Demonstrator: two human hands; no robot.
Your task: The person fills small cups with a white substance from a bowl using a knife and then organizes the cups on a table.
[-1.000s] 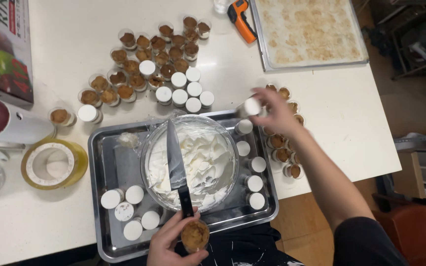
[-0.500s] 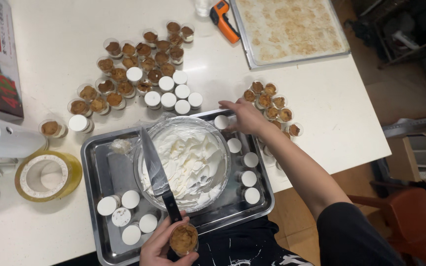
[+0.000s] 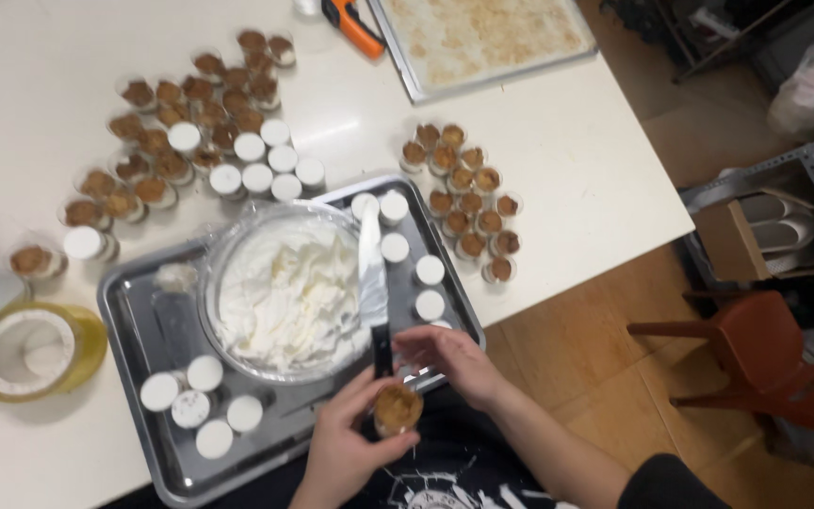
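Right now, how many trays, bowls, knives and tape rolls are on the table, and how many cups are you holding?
Metal trays: 2
Glass bowl of cream: 1
Palette knife: 1
Yellow tape roll: 1
Crumb cup in the left hand: 1
Total: 6

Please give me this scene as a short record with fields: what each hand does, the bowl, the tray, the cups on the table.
left hand: holds a small cup with brown filling
right hand: at the black handle of a spatula
spatula: blade lies over the bowl's rim
bowl: clear, holds white cream
tray: metal, carries the bowl and white-topped cups
table: white, two groups of brown-filled cups
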